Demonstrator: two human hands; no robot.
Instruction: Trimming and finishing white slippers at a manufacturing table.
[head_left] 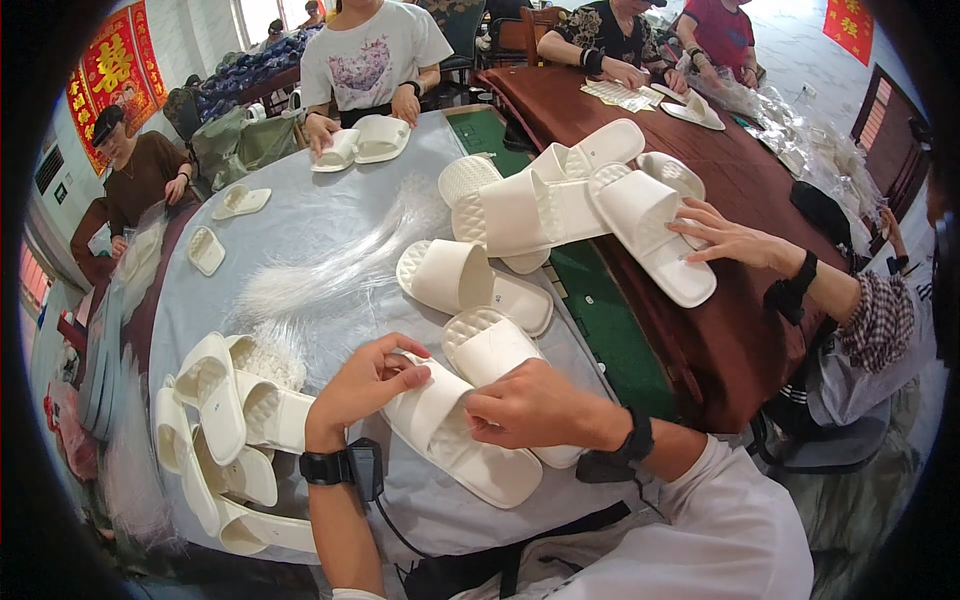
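A white slipper (490, 470) with a wide strap lies in front of me, its far end up and to the left. My left hand (365, 390) curls at that far end, thumb and forefinger closed on the slipper's edge. My right hand (545, 405) is closed in a pinch at the strap's right edge; whatever its fingertips hold is hidden or too small to make out. Another white slipper (485, 350) lies alongside, partly behind my right hand. Beyond it rest a strapped slipper (445, 275) and another one (525, 300), partly overlapping.
A heap of white slippers (225, 400) lies left. Clear thin strands (330, 265) spread across the grey cloth (300, 215). A co-worker's hand (735, 240) touches a slipper (650, 220) at right, by the brown-covered table (740, 330). Opposite, another person holds two slippers (380, 140).
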